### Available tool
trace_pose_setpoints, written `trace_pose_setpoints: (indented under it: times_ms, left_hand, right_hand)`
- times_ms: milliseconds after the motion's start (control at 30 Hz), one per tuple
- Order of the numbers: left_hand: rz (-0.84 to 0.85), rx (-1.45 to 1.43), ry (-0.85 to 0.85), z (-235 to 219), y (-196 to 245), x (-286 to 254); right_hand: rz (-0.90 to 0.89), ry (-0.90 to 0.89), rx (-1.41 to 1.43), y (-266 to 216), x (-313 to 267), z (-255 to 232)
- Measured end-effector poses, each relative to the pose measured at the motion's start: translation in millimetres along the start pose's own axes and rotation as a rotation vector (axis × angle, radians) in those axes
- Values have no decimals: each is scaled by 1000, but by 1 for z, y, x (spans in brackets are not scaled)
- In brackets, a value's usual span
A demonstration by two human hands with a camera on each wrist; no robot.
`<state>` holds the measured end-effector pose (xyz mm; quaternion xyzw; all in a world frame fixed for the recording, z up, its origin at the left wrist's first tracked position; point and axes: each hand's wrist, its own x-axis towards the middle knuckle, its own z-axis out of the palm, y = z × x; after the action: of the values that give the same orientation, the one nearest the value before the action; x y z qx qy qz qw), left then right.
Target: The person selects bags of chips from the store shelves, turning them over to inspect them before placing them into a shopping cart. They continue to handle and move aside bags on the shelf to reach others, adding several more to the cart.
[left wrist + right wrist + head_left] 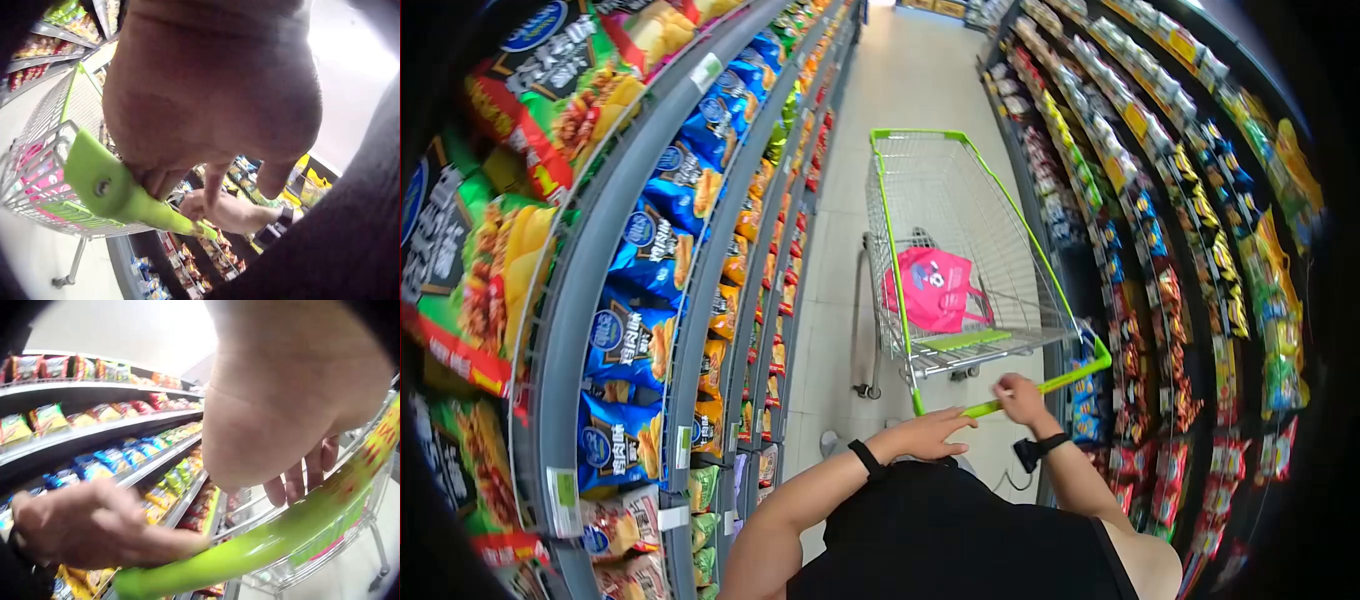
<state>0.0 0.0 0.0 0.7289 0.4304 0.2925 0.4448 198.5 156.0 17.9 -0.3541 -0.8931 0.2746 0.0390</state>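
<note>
A shopping cart (960, 200) with a green rim stands in front of me, its green handle (1060, 381) toward my body. My right hand (1022, 398) grips the handle near its middle; in the right wrist view its fingers (295, 482) go over the far side of the bar. My left hand (930, 437) lies at the handle's left part with its fingers stretched out toward the right hand. That left hand (94, 525) looks blurred in the right wrist view, fingertips right at the bar. A pink bag (935, 288) with a printed picture lies inside the cart.
Shelves of bagged snacks line both sides, with blue bags (625, 335) and large green bags (475, 270) at left. On the right, the shelves (1140, 200) stand close beside the cart. A tiled aisle floor (910, 70) runs ahead.
</note>
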Motion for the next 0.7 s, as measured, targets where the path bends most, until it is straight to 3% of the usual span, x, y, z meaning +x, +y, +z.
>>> trace_pose_setpoints:
  times_ms: [67, 100, 167, 200, 300, 433, 533, 700]
  left_hand:
    - [91, -157, 8, 12, 20, 8]
    - [75, -227, -41, -6, -9, -10]
    - [84, -409, -90, -4, -12, -9]
    - [141, -515, 23, 1, -19, -13]
    - [-104, -648, 184, 0, -55, -46]
    - [-314, -553, 367, 7, -100, -83]
    - [-358, -356, 419, -10, -101, -108]
    - [-393, -209, 718, -34, -73, -138]
  right_hand:
    - [-32, -15, -22, -19, -26, 1]
    - [23, -57, 25, -34, -8, 38]
    - [137, -179, 54, -41, -24, 43]
    - [115, -198, -107, -49, -31, 38]
    - [66, -131, -280, -43, -49, 34]
    - [170, -83, -353, -4, -75, 40]
    - [220, -306, -502, 22, -85, 33]
    - [379, -688, -587, 43, -87, 10]
